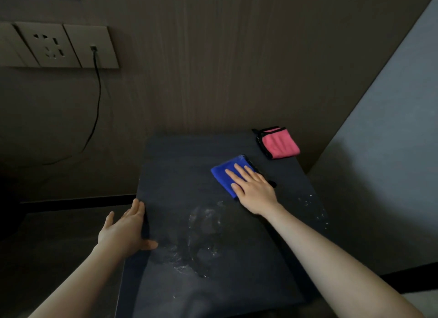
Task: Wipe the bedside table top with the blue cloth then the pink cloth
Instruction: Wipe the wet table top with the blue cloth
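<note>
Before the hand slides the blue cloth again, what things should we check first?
1. Right hand flat on the blue cloth: ok.
2. Blue cloth lying on the table top, not hanging off: ok.
3. Left hand steadying the table's left edge: ok.
4. Pink cloth out of the way at the far right corner, apart from the blue one: ok.
5. Table top clean: not ok, whitish streaks show in the middle and near the right edge.
6. Whether the blue cloth is damp: cannot tell.
</note>
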